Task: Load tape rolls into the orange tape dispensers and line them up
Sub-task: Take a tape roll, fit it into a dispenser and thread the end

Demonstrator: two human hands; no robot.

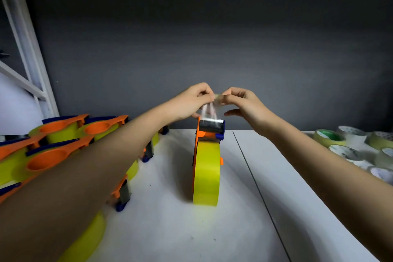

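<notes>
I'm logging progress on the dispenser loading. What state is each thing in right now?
Upright dispenser: standing on the table, yellow roll loaded.
Tape end: pulled up above the dispenser's head.
Left hand: pinching the tape end.
Right hand: pinching the tape end.
Loaded dispensers: lying flat, grouped at left.
Spare rolls: unloaded, at right.

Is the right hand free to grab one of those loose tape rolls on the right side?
Probably not yet. The right hand and left hand both pinch the tape end above the dispenser. Nothing blocks the way to the loose rolls.
</notes>
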